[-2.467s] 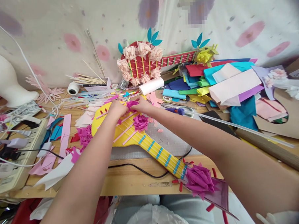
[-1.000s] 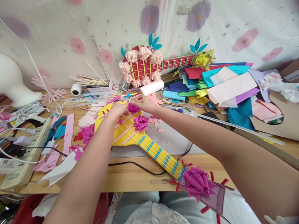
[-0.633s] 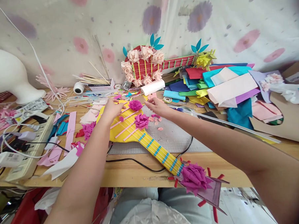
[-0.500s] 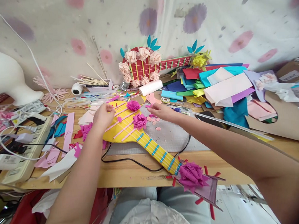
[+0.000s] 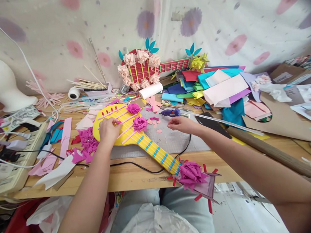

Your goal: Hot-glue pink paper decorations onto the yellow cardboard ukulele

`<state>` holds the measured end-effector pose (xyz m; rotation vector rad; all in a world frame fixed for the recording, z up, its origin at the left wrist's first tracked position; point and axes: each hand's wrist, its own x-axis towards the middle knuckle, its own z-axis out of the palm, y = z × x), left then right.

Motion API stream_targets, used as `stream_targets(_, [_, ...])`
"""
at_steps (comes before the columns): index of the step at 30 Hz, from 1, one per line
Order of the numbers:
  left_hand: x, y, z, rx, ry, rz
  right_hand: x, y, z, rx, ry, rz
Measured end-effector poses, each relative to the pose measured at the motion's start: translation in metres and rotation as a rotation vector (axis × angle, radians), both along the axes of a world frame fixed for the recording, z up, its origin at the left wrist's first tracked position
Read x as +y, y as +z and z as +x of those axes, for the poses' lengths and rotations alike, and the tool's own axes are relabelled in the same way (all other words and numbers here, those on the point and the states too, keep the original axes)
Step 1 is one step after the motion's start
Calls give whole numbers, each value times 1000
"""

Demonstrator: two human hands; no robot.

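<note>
A yellow paper-covered toy guitar [image 5: 152,149] lies slantwise on the table, its headstock past the front edge. Pink strips, blue frets and magenta paper flowers [image 5: 140,123] decorate it. My left hand [image 5: 108,130] is over the guitar's body, fingertips closed at a small magenta paper piece [image 5: 118,122] on its face. My right hand [image 5: 183,124] hovers over the mat, fingers stretched loosely forward with nothing visible in them. Just beyond it lies a blue glue gun [image 5: 170,112]. Small pink paper petals [image 5: 155,122] are scattered left of that hand.
A red toy guitar with pale flowers [image 5: 143,70] leans at the back. Coloured paper [image 5: 226,89] is heaped to the right, near a dark phone [image 5: 212,124]. A power strip [image 5: 23,160] and cables are on the left. A black cord [image 5: 137,165] passes under the guitar neck.
My left hand has moved down onto the magenta piece on the guitar. My right hand has drawn back rightward from the paper petals, uncovering the glue gun. The view has shifted slightly right.
</note>
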<state>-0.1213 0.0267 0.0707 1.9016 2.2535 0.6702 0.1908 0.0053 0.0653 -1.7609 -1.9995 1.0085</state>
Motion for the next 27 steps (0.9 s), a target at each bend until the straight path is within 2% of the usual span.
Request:
stream_targets(6, [6, 3, -2, -390, -39, 29, -6, -13, 21, 81, -64, -40])
stream_targets(9, [13, 8, -2, -477, -85, -6, -8, -20, 26, 99, -95, -64])
stream_targets(15, [28, 21, -4, -328, -212, -236, -4, -27, 29, 48, -127, -56])
stream_targets(22, [48, 30, -12, -321, -348, -380, 8, -11, 33, -287, -258, 52])
stream_targets(27, [57, 44, -11, -260, -419, -423, 13, -7, 38, -348, -279, 78])
